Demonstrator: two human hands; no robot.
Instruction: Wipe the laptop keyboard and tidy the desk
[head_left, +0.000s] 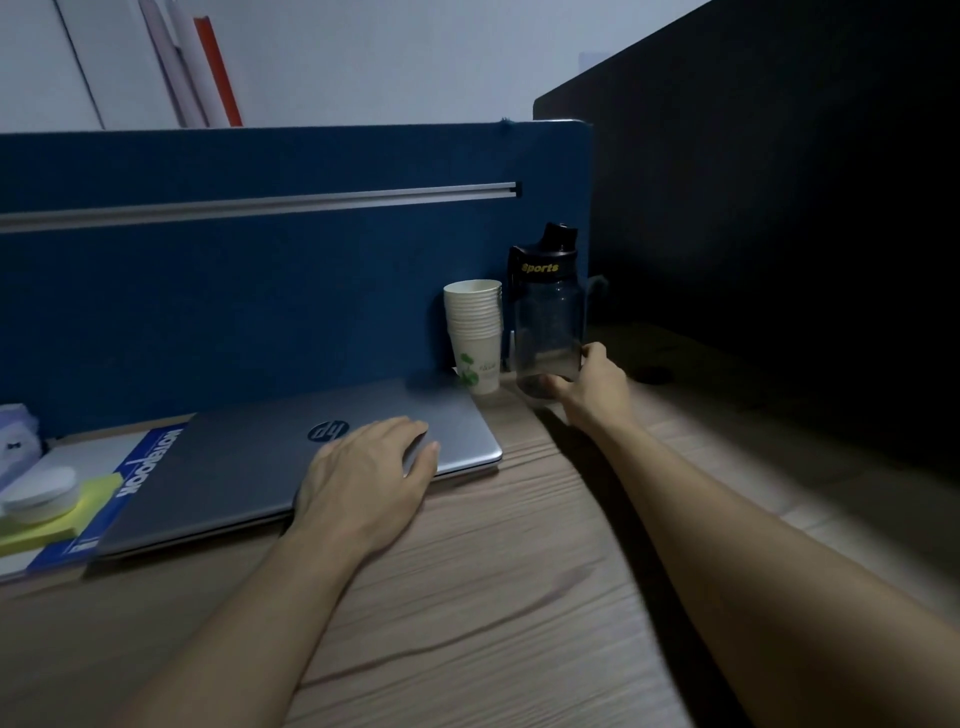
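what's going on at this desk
A person is tidying a desk. The left hand rests flat on the closed laptop, which lies partly on a blue notebook. The right hand grips the base of a bottle standing beside a stack of cups against the divider.

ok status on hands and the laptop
Left hand flat on closed laptop. Right hand grips water bottle base. Paper cups beside bottle.
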